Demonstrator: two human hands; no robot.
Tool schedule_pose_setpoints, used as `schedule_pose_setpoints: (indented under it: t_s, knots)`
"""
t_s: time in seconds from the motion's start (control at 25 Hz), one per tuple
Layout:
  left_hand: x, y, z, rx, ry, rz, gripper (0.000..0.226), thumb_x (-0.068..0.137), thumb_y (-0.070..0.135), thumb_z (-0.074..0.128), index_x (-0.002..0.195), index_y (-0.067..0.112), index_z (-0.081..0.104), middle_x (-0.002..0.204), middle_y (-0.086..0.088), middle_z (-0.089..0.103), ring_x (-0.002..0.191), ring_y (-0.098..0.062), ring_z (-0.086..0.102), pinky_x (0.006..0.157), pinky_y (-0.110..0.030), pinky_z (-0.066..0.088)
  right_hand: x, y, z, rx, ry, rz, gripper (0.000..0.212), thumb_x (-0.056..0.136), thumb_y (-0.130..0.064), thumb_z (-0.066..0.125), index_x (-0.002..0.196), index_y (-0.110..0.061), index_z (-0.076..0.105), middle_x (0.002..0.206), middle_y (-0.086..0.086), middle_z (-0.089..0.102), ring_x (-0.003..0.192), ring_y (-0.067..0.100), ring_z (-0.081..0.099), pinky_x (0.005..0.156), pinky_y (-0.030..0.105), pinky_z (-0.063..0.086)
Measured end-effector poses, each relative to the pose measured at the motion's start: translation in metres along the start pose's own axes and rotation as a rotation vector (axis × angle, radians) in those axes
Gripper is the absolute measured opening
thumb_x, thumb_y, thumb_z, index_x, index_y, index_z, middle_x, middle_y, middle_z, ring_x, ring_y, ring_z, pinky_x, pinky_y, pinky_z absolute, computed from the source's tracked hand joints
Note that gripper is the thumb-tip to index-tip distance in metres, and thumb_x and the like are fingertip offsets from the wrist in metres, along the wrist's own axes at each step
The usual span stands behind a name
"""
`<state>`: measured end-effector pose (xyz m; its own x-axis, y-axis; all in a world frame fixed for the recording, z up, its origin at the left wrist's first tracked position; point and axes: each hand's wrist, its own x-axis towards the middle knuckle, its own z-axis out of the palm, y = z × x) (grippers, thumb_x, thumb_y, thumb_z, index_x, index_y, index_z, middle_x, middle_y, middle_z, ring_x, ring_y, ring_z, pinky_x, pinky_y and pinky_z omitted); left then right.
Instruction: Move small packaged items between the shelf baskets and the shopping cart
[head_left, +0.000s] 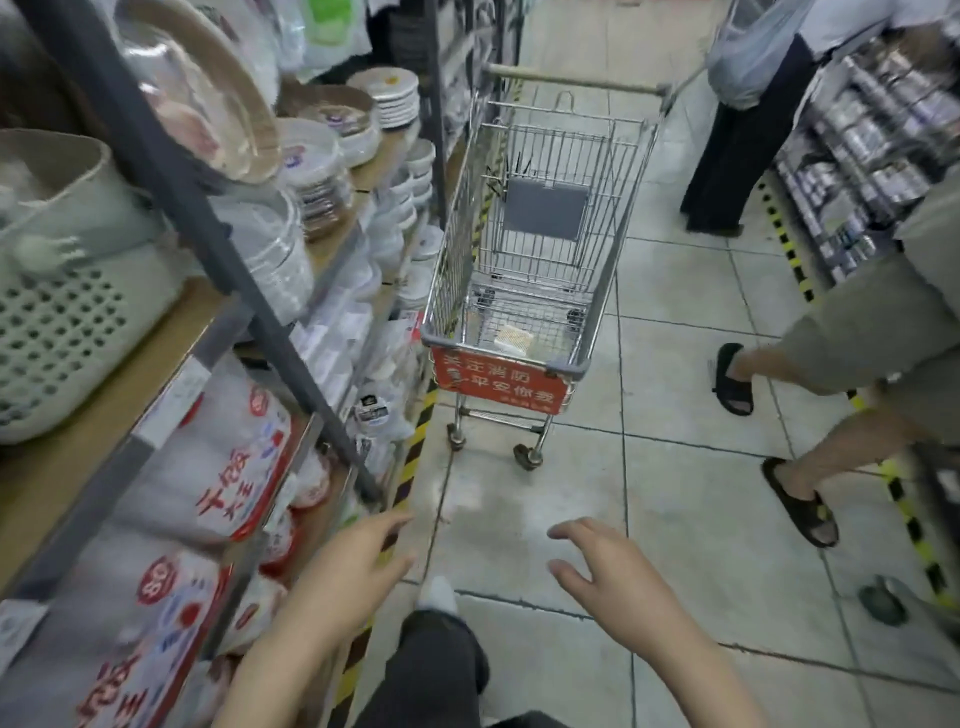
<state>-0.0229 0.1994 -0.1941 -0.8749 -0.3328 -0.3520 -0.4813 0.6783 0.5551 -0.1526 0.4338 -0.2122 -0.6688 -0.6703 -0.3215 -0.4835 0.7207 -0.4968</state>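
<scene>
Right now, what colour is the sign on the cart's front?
Red with white characters: the sign on the shopping cart, in the head view.

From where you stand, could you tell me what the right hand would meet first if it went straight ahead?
Probably the shopping cart; the right hand points over bare floor tiles toward its red-signed end, though depth is unclear.

Wire cart (524, 249), pale pkt (513, 340) inside

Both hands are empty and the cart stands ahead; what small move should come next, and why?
Probably a step forward toward the cart. The left hand and right hand are open, hold nothing, and are well short of it. One small packet lies on its floor, out of reach from here.
</scene>
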Motion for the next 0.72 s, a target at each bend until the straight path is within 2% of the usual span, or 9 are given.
schedule_pose_setpoints:
  t_s: [0.12,0.24,0.52,0.72]
  knots:
    - [0.057,-0.015,-0.013,-0.022,-0.061,-0.109,0.043,0.092,0.03,0.058,0.134,0.025,0.049,0.132,0.008,0.055,0.117,-0.006,0.051,0.101,-0.029,0.043,0.055,0.004,-0.017,0.03,-0.036,-0.01,0.037,0.097,-0.036,0.046,0.133,-0.026,0.047,0.132,-0.01,0.049,0.123,0.011,0.046,0.097,0.022,0.035]
    - [0.133,-0.014,-0.035,0.002,-0.081,-0.119,0.042,0.092,0.032,0.057,0.133,0.026,0.049,0.13,0.008,0.056,0.115,-0.006,0.052,0.1,-0.027,0.043,0.117,0.029,-0.048,0.058,0.001,0.054,0.036,0.097,-0.034,0.047,0.131,-0.026,0.049,0.132,-0.012,0.049,0.124,0.009,0.045,0.1,0.02,0.033]
    - [0.336,0.051,-0.095,0.18,-0.079,0.043,0.04,0.094,0.028,0.052,0.134,0.023,0.048,0.13,0.003,0.057,0.113,-0.014,0.056,0.093,-0.029,0.046,0.245,0.086,-0.122,0.085,0.085,0.26,0.034,0.095,-0.031,0.051,0.128,-0.022,0.052,0.13,-0.008,0.053,0.121,0.011,0.048,0.098,0.023,0.035]
    - [0.433,0.095,-0.067,0.215,-0.199,0.146,0.042,0.095,0.031,0.051,0.135,0.019,0.048,0.134,0.002,0.054,0.117,-0.014,0.054,0.097,-0.029,0.044,0.297,0.119,-0.145,0.152,0.047,0.324,0.034,0.095,-0.03,0.051,0.128,-0.021,0.053,0.127,-0.007,0.054,0.12,0.009,0.049,0.098,0.022,0.036]
